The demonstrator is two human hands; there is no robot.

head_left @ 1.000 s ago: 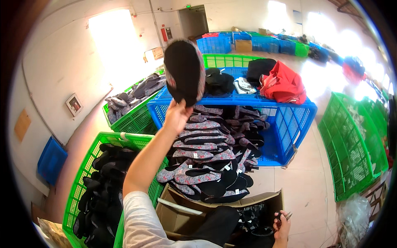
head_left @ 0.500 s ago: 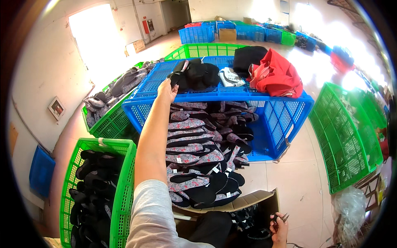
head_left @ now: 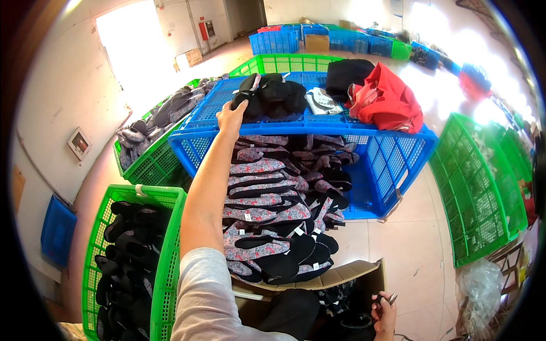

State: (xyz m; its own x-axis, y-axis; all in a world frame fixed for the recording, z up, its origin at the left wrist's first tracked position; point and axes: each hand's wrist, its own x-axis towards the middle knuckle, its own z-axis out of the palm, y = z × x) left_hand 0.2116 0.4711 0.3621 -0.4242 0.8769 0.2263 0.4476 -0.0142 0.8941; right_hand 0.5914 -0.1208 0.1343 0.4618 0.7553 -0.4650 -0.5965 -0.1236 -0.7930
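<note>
My left hand [head_left: 231, 117] reaches far forward to the top of a blue crate [head_left: 196, 118]. Its fingers close on a black cloth shoe [head_left: 243, 104] at the left end of a small pile of black shoes [head_left: 278, 96]. Low on the right, my right hand [head_left: 385, 314] holds small thread snips [head_left: 391, 298], their points sticking up past the fingers. Between the hands, floral cloth shoes [head_left: 256, 166] with black parts and small white tags are stacked in rows, inside the tipped crate and in front of it.
Red cloth [head_left: 392, 99], a black bundle [head_left: 348, 77] and a white packet [head_left: 322, 102] lie on the crate. A green crate [head_left: 170, 267] of black shoes stands left, another green crate [head_left: 472, 187] right. An open cardboard box [head_left: 372, 278] sits by my lap.
The black shoe in my left hand has settled against the pile, and the hand has shifted slightly. My right hand stays in place with the snips. The view has moved a little.
</note>
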